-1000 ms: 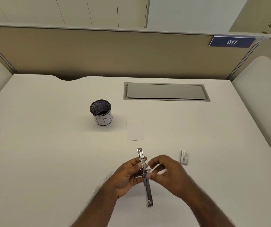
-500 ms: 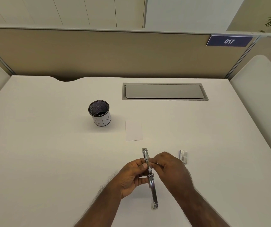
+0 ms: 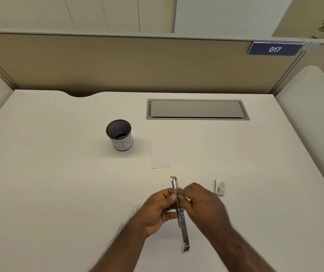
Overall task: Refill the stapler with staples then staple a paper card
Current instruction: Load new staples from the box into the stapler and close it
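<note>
Left hand (image 3: 160,210) is gripping the stapler (image 3: 179,213) around its middle, thumb curled onto it. The stapler's swung fully open into one long metal strip, held just above the surface (image 3: 59,193). Right hand (image 3: 204,205) is pinching at the far half with its fingertips; can't tell if there's staples in there. Staple box (image 3: 219,187) is lying just right of the hands. Card (image 3: 160,156) is sitting flat a bit further out, with a mesh cup (image 3: 119,134) off to its left.
</note>
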### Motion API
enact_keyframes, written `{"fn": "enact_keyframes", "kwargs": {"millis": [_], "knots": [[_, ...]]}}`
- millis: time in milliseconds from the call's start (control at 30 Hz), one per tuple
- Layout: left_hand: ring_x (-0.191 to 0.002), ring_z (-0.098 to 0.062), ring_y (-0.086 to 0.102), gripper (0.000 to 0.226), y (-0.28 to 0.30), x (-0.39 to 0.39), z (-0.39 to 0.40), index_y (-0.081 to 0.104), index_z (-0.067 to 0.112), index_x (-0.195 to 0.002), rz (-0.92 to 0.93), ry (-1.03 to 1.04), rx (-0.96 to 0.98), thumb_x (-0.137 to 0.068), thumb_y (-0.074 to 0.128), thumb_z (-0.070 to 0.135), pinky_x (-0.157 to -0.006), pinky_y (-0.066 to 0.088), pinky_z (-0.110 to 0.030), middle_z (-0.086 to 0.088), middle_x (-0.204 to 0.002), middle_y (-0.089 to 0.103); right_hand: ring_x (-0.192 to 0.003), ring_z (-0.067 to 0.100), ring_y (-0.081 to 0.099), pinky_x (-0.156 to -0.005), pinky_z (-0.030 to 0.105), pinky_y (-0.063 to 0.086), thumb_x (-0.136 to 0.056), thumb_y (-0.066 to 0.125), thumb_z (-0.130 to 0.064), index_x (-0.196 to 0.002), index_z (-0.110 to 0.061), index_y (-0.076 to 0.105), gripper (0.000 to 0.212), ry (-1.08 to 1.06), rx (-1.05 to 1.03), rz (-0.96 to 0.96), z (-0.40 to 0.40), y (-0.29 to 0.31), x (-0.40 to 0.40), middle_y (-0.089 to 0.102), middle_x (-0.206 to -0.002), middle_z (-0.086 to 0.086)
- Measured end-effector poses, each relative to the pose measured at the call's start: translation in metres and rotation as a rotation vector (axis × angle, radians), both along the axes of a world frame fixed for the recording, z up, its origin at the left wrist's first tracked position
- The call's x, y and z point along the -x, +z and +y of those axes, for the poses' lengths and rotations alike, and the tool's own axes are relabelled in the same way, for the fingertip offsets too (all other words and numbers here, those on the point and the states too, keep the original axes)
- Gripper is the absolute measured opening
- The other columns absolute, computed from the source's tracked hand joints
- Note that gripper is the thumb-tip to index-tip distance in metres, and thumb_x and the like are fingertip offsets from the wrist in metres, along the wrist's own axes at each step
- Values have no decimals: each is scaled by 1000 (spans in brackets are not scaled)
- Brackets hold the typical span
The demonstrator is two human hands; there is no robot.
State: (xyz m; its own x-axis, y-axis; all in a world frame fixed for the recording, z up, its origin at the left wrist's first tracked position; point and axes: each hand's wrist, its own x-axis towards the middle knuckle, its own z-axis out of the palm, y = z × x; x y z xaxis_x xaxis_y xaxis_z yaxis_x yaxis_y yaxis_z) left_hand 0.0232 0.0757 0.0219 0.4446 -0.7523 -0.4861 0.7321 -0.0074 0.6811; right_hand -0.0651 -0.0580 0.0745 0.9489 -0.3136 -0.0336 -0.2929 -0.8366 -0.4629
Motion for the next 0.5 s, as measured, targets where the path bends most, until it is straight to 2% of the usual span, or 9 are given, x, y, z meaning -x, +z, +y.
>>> {"fn": "enact_keyframes", "kwargs": {"millis": [100,233,333,400,433,500], "knots": [[-89,-24,67,27,0,1,-2,74,12,-108,-10,0,10,-84,68,24,-75,57,-37,-14,-98,71,-80,6,60,-67,16,43,-96,53,-35,-117,-36,67,26,5,0,-16,0,3,-1,64,-102,-13],[-94,-27,68,33,-1,-2,-1,71,10,-112,-14,1,21,-84,72,26,-82,57,-44,-16,-100,70,-77,6,63,-61,17,42,-97,42,-48,-123,-41,61,33,31,64,7,4,6,4,59,-112,-19],[-88,-21,67,35,1,-7,0,70,11,-114,2,-51,44,-84,74,27,-80,57,-42,-10,-95,69,-73,5,62,-57,19,42,-97,28,-56,-137,-48,42,44,56,78,66,7,7,8,48,-121,-21],[-84,-18,67,34,1,-9,1,70,10,-114,34,-27,52,-84,74,24,-78,57,-39,-9,-93,68,-76,3,60,-62,21,46,-94,23,-62,-146,-51,18,53,48,-17,119,7,6,10,39,-123,-25],[-83,-18,68,33,0,-11,2,71,10,-114,52,4,60,-83,74,23,-77,57,-39,-8,-94,68,-76,2,59,-66,22,48,-92,23,-65,-147,-52,12,57,21,-87,136,6,6,11,38,-122,-27],[-83,-20,69,29,-1,-13,2,72,9,-111,78,76,80,-84,72,20,-73,58,-37,-8,-97,70,-79,-3,60,-73,23,51,-87,35,-70,-145,-52,21,63,-74,-275,142,2,5,14,43,-120,-28]]}}
